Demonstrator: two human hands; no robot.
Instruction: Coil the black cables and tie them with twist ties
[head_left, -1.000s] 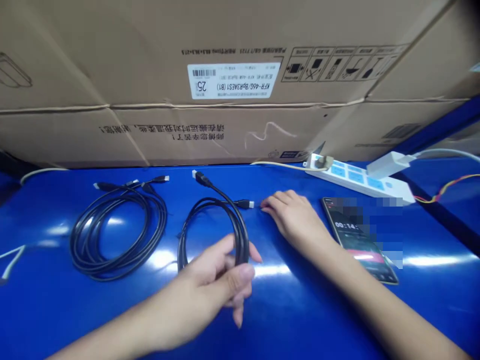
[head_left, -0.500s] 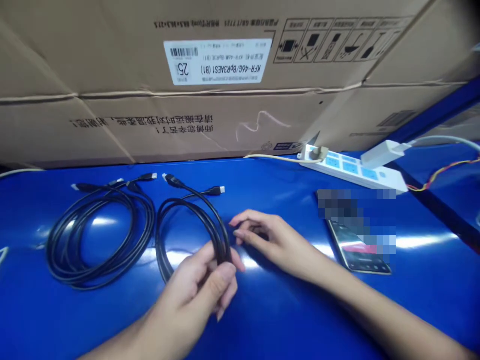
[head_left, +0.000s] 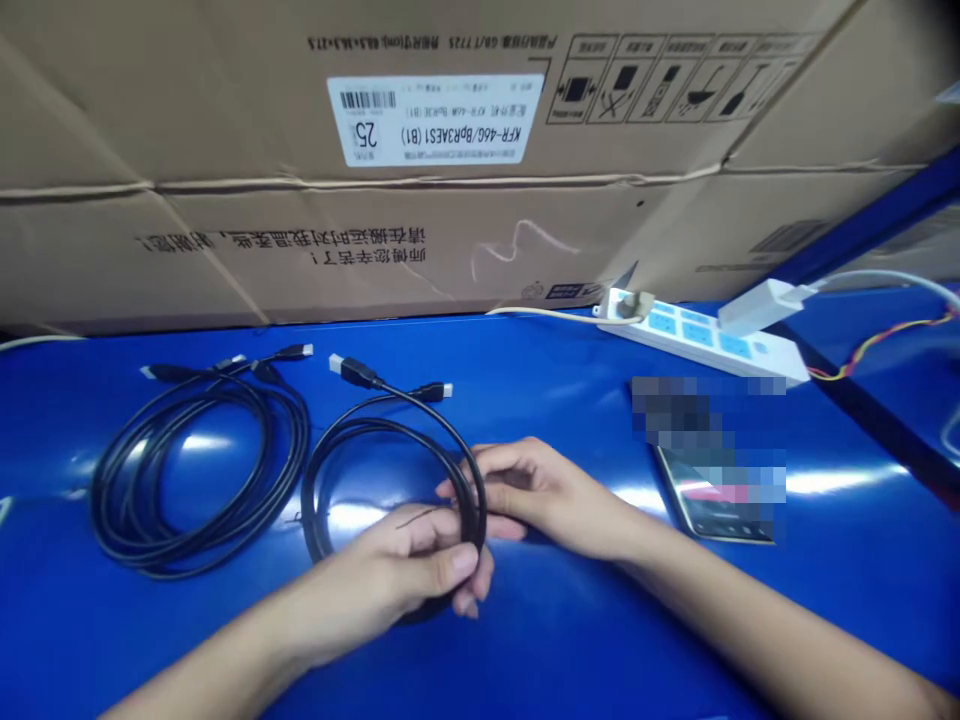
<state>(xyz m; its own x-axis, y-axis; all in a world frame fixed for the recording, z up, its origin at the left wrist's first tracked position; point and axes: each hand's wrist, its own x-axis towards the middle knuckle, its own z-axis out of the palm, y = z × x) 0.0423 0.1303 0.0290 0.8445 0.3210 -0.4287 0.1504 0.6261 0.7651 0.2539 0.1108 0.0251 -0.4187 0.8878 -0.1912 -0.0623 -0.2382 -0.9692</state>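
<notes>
1. Black rubber-sheathed cable: coiled in a loose loop, lower part lifted in both hands, upper part over the counter. Two black plugs with metal tips lie at its far end.
2. Left hand: bare, at the loop's near side. Its fingers are curled together, clamped on the gathered strands.
3. Right hand: bare, reaching in from the right. Its fingers are close together, wrapped over the strands just beside the left hand.
4. Second black cable: coiled, lying just left of the first.
5. Blue glossy counter: carries both cables.
6. White power strip: at the far edge, with a white adapter.
7. Smartphone: lying right of the right hand, partly pixelated.
8. Brown cardboard carton: behind the counter, with a white barcode label.
</notes>
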